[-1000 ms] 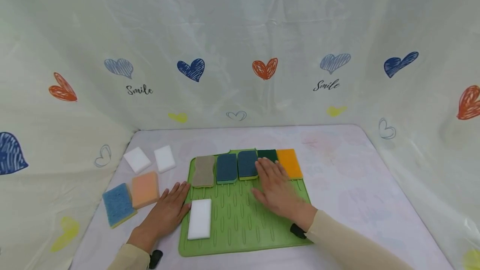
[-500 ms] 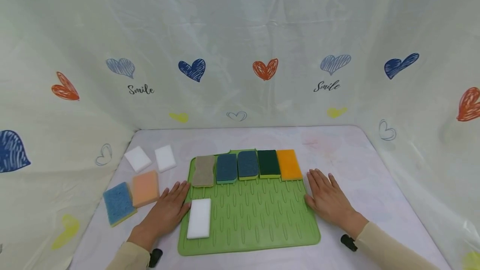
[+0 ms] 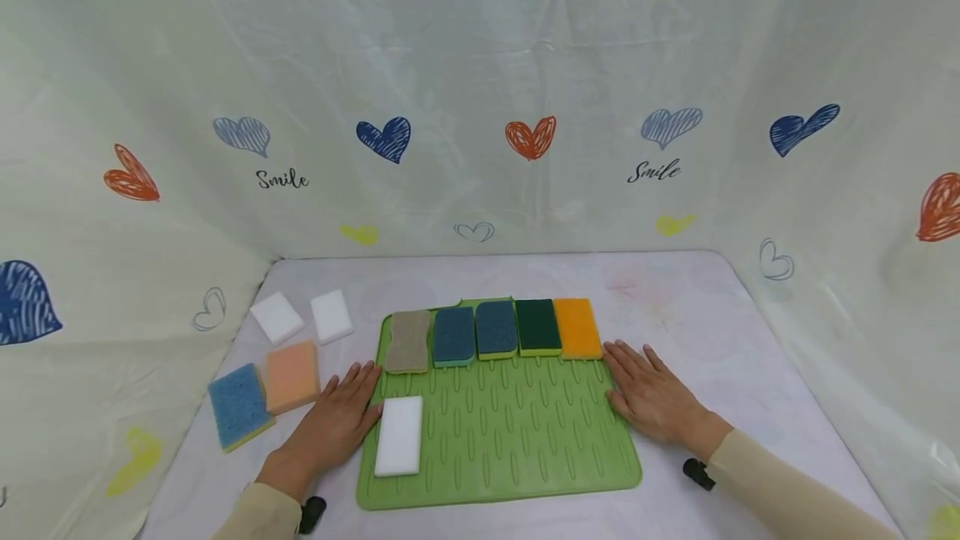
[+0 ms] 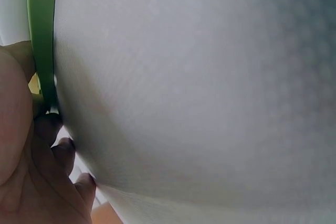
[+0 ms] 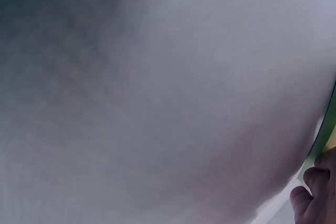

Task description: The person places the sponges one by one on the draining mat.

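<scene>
Lies flat on the table (image 3: 720,340) as a ridged green mat (image 3: 517,432); bears along the far edge a grey sponge (image 3: 407,342), two blue sponges (image 3: 453,336), a dark-green sponge (image 3: 538,326), an orange sponge (image 3: 577,328) and, at near left, a white block (image 3: 399,436).

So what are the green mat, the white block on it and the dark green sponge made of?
Green mat: probably silicone or rubber, low-sheen, with moulded ridges. White block: likely foam, matt and even. Dark green sponge: apparently matt scouring fibre over foam; a yellow edge shows.
</scene>
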Demonstrator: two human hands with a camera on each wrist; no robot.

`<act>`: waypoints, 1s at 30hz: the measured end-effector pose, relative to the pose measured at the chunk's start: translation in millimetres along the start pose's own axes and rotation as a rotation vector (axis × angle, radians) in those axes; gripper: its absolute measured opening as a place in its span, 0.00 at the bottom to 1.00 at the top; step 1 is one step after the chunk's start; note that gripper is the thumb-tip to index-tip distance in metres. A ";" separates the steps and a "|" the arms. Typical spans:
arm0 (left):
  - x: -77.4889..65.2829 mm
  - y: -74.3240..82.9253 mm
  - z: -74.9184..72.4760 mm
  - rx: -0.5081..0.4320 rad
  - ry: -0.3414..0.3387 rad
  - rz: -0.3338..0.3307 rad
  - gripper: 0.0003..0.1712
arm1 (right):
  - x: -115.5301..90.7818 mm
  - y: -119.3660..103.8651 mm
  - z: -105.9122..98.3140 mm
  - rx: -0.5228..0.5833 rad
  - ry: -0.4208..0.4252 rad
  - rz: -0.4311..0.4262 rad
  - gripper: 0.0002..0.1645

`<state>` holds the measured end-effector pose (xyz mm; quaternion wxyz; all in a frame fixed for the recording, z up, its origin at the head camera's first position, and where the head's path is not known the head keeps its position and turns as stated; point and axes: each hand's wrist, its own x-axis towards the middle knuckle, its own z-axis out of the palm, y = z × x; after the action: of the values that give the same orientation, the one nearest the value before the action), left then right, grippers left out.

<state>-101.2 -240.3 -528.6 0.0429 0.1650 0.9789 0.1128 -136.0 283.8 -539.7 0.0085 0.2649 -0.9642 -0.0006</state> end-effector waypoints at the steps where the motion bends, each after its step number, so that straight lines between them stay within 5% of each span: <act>1: 0.0 0.4 -0.2 0.001 0.003 0.001 0.37 | 0.2 1.1 -0.4 0.000 -0.007 -0.003 0.41; 25: -3.2 6.3 -9.5 -0.027 -0.026 -0.016 0.36 | 2.7 16.4 2.7 0.021 -0.035 -0.056 0.41; 30: -9.2 3.4 -18.9 0.011 0.011 0.002 0.33 | 2.2 15.1 2.9 0.031 -0.048 -0.053 0.42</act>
<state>-93.7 -244.1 -509.0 0.0365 0.1656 0.9795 0.1084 -145.6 295.6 -542.5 -0.0187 0.2905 -0.9567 0.0079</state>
